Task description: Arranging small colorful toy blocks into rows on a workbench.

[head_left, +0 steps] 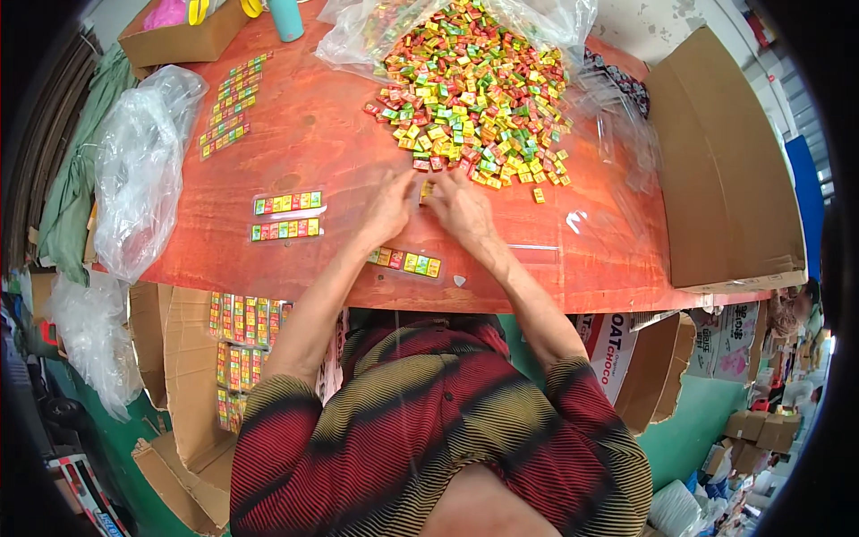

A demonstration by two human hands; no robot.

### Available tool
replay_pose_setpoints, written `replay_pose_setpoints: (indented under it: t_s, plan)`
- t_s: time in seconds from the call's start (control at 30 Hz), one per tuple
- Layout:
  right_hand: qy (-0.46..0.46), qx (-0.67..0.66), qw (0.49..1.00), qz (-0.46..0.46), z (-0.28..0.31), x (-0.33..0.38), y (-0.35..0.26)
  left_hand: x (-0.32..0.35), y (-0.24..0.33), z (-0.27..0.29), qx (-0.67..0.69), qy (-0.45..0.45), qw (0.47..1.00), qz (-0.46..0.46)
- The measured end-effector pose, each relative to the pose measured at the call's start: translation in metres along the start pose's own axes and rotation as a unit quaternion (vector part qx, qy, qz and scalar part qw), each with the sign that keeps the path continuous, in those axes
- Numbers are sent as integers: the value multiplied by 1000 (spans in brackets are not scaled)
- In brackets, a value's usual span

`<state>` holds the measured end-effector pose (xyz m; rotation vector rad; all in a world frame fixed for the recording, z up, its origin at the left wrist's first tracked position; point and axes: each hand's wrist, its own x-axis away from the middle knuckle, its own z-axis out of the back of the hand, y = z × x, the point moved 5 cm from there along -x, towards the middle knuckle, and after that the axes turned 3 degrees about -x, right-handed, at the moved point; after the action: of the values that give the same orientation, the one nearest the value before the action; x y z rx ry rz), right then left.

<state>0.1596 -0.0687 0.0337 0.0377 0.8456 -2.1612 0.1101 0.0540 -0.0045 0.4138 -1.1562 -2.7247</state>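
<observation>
My left hand [391, 208] and my right hand [463, 208] come together over the red table, in front of a large heap of small coloured boxes [483, 98]. Between them is a small yellow box [426, 191], pinched by the fingers of my right hand. My left hand is closed beside it, and what its fingers grip is hidden. By my left forearm, near the table's front edge, lies a filled clear plastic strip [404, 262] of small boxes. Two more filled strips, a far one [288, 203] and a near one [285, 230], lie left of my hands.
Several filled strips [234, 107] lie at the far left, beside a crumpled clear bag [143, 170]. A tall cardboard box [729, 170] stands at the right, near clear plastic pieces [622, 134]. Below the table's left edge, an open carton [192, 385] holds packed strips.
</observation>
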Motion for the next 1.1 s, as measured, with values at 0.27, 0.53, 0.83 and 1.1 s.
replay_pose_setpoints:
  t_s: [0.27, 0.53, 0.83, 1.1]
  plan:
    - [36, -18, 999, 9, -11, -39, -8, 8, 5, 20, 15, 5, 997, 69]
    - [6, 100, 993, 63, -20, -58, 14, 6, 15, 13, -73, -17, 997, -7]
    - [-16, -23, 999, -45, -36, -26, -14, 5, 11, 34, -110, -34, 992, 40]
    - [-17, 16, 1000, 16, 4, -2, -3, 14, 16, 31, -66, -40, 997, 19]
